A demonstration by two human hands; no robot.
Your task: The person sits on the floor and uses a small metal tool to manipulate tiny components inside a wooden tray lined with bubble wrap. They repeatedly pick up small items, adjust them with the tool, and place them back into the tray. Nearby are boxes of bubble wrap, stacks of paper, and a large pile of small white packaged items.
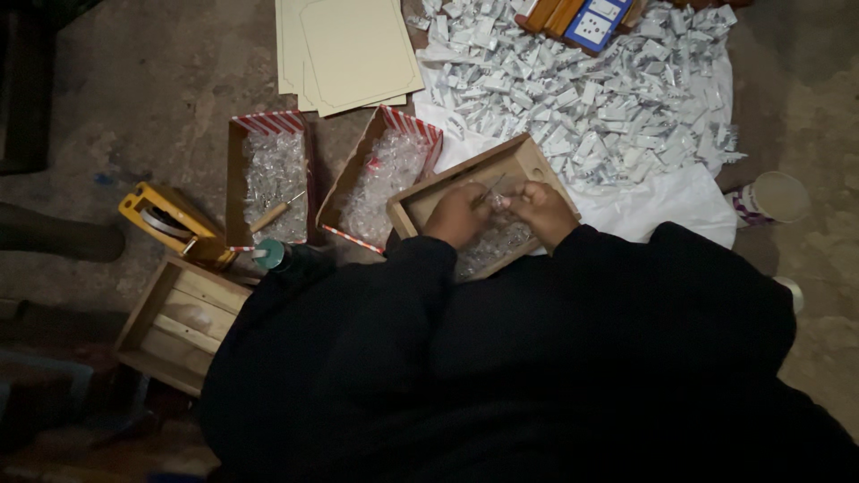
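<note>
Rough, dim concrete floor fills the frame, and you sit on it with your black sleeves taking up the whole lower half. Just above them, at centre, your left hand (458,215) and right hand (540,207) meet over a shallow wooden tray (528,159) of small clear plastic pieces (497,246). Both hands are curled, fingertips pinched together on one small clear piece (497,200) between them; a thin metal tool pokes up from the left hand, though its grip is too small to read.

At lower left an empty slatted wooden crate (174,322) sits beside a yellow tape dispenser (170,224), with a green-capped bottle (271,255) just right of it. Further up, left of centre, two red-and-white striped cardboard boxes (268,179) hold more clear pieces; a wooden-handled screwdriver (273,213) lies across the left one. At the right edge stands a paper cup (777,197).

Farthest off, along the top, a heap of small white wrapped packets (608,98) spreads over a white sheet (671,201). Cream cardboard sheets (349,54) lie at upper centre-left, and a blue-and-white switch plate (592,27) rests at the top edge.
</note>
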